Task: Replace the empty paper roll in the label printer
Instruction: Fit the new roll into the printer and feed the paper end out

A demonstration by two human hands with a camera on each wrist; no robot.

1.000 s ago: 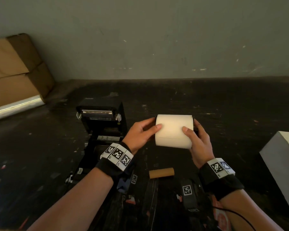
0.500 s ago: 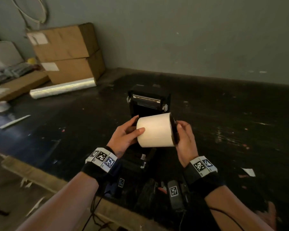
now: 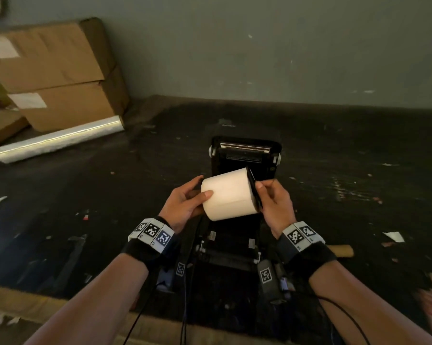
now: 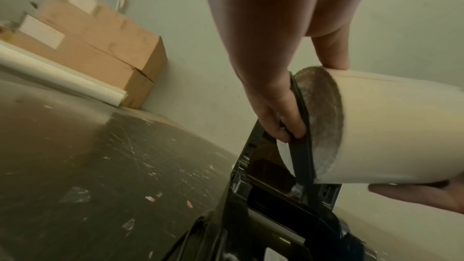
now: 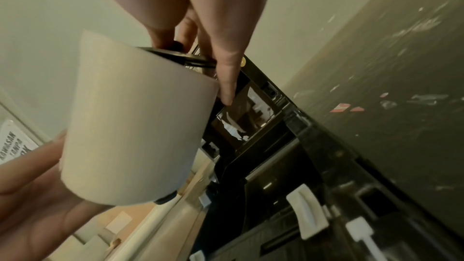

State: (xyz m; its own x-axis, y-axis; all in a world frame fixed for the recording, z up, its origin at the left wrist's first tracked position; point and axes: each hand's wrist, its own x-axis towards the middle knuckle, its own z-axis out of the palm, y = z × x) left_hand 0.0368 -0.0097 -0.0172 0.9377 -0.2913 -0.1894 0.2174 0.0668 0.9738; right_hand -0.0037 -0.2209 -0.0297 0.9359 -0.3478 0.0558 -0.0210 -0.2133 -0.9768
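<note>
New paper roll (image 3: 228, 194) held over the open label printer (image 3: 235, 235), ready to seat.

Left to right: cardboard boxes (image 3: 55, 70) and film roll (image 3: 58, 139) far left on the tabletop (image 3: 346, 170), well apart; left hand (image 3: 182, 202), grip curled round the roll's near end; roll tilted above the bay, lid upright behind; right hand (image 3: 274, 204), grip pinching the black end flange (image 3: 254, 192); empty core (image 3: 343, 250) lying aside right. Judged: both ends steadied for lowering between the bay walls.

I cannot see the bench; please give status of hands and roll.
Both hands, left hand and right hand, grip new paper roll. Roll above open printer. Bay unobstructed.
</note>
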